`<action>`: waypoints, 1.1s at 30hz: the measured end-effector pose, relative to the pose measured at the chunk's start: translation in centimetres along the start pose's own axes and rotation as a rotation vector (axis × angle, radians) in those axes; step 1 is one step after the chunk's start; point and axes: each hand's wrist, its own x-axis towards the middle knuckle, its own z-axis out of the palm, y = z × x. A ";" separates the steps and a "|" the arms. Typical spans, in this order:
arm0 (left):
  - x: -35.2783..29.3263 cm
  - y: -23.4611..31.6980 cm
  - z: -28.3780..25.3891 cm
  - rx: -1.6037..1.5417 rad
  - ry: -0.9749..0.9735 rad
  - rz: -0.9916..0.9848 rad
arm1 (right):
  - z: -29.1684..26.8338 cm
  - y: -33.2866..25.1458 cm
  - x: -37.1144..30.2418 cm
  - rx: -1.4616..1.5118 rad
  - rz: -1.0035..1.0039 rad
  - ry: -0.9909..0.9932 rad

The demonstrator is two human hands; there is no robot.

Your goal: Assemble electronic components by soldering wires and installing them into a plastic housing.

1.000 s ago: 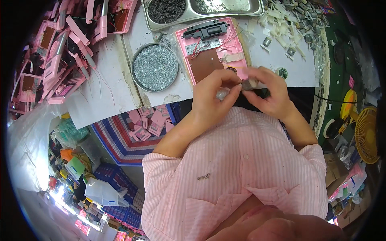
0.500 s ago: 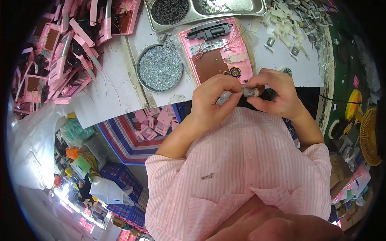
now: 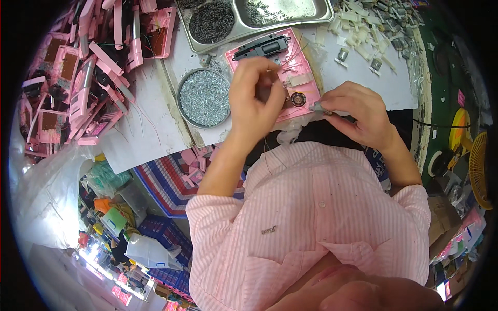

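Note:
A pink plastic housing (image 3: 313, 96) lies on the table with its inside up. It carries a long dark grey part, a round black-and-gold piece (image 3: 298, 99), a translucent white block (image 3: 299, 80) and loose thin wires. My right hand (image 3: 359, 110) pinches a small grey motor (image 3: 317, 108) by the housing's near right corner. Over the housing's left side, my left hand (image 3: 255, 98) has its fingers curled together; what they hold, if anything, is hidden. Thin wires hang beneath this hand, in front of my shirt. The hand covers most of the brown board.
A round tin of small screws (image 3: 205, 98) stands left of the housing. Behind is a metal tray (image 3: 282, 19) with small dark parts. Pink housings (image 3: 78, 103) pile up at the left; white pieces and motors (image 3: 363, 31) lie far right. A crate (image 3: 161, 181) sits below the table edge.
My hands were together at the motor and have separated. The left moved up and left over the housing; the right stayed near its corner with the motor. The view shifted slightly.

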 end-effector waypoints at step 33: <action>-0.3 -4.3 -0.7 0.125 0.219 0.178 | 2.5 5.6 5.2 -0.494 0.124 -0.090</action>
